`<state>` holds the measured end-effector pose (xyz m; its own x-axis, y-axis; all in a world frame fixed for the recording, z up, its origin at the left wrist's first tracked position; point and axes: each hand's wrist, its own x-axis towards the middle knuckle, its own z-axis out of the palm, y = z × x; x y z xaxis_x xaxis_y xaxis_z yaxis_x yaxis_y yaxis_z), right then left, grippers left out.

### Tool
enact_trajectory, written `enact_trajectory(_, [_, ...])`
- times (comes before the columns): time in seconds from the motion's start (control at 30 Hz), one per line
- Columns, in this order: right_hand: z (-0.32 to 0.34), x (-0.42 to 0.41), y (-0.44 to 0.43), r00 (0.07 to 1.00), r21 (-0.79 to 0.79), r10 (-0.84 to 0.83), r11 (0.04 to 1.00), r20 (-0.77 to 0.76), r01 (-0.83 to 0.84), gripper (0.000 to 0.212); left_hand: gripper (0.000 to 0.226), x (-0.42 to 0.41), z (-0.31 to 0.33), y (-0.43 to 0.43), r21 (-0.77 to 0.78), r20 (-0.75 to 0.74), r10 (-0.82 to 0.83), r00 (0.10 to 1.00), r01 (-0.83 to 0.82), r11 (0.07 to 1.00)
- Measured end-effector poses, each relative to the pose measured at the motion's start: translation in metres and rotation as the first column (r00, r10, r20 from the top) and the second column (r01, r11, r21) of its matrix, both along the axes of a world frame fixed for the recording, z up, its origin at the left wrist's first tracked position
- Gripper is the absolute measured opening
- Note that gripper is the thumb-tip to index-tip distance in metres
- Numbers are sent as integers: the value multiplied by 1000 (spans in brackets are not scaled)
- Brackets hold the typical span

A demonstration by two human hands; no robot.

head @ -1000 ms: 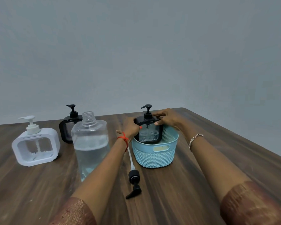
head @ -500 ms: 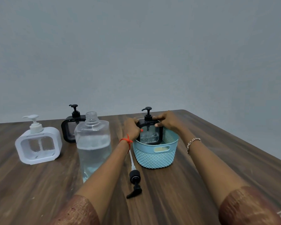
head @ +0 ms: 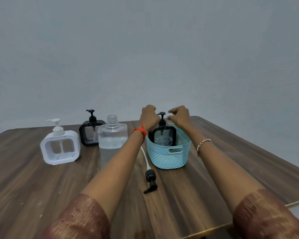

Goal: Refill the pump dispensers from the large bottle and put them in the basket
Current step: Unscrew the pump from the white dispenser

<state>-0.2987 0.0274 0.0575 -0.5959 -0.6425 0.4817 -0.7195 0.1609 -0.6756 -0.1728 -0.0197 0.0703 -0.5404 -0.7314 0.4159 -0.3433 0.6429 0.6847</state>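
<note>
A black pump dispenser [head: 162, 135] stands upright inside the light blue basket [head: 169, 156]. My left hand [head: 148, 115] and my right hand [head: 179, 115] hover just above it, on either side of its pump head, fingers loosely curled and holding nothing. The large clear bottle [head: 112, 140], uncapped and partly filled, stands left of my left forearm. Behind it is a second black dispenser [head: 91, 133]. A white dispenser [head: 60, 147] stands further left.
A loose black pump head with a white tube [head: 150, 176] lies on the wooden table [head: 33, 187] in front of the basket, between my forearms. The table's right edge runs diagonally close to my right elbow. A plain grey wall is behind.
Both hands have let go of the black dispenser and lifted above it. The dispenser has settled down into the basket.
</note>
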Motion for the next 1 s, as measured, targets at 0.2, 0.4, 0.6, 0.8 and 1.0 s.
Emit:
enact_trajectory(0.2, [51,64,21,994,-309,101,948,52,-80,25,32,46,47,36,-148,-229,-84,970,51,988])
enact_trajectory(0.4, [76,135,27,973,-453,228,871,25,-193,21,33,120,64,46,-247,-390,-61,919,-41,968])
enact_trajectory(0.6, [67,207,9,937,-489,351,817,1,-305,22,26,191,48,34,-212,-509,43,860,-174,962])
enact_trajectory(0.8, [34,260,-17,913,-416,408,827,-21,-379,24,25,235,10,8,-110,-538,164,827,-262,959])
enact_trajectory(1.0, [-15,287,-44,894,-263,448,865,21,-427,27,21,259,-35,-19,-19,-504,286,815,-342,940])
